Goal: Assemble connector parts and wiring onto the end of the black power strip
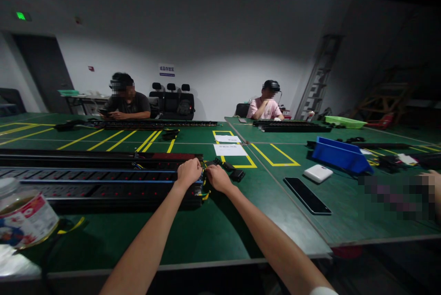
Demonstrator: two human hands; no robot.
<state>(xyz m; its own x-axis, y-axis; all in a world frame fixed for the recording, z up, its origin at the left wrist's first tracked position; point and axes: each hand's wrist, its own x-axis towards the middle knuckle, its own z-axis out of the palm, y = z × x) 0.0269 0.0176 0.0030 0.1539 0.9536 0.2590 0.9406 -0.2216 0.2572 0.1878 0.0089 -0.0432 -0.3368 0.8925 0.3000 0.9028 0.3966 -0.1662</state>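
Long black power strips (113, 190) with rows of sockets and small red spots lie side by side on the left of the green table (237, 240). At their right end, my left hand (189, 173) rests with its fingers curled; what they grip is hidden. Close beside it, my right hand (218, 178) is closed with its fingertips pinched at the strip ends, where short wires show; the small thing between them cannot be made out. Yellow-green wires (206, 195) stick out just below. Black plug-like parts (237, 175) lie right behind my right hand.
A jar of brown liquid (24, 221) stands at the front left. To the right lie a phone (306, 195), a white box-like device (318, 173) and a blue bin (339, 155). Two people (129, 102) sit across the table; another person's hand (432, 191) shows at the right edge.
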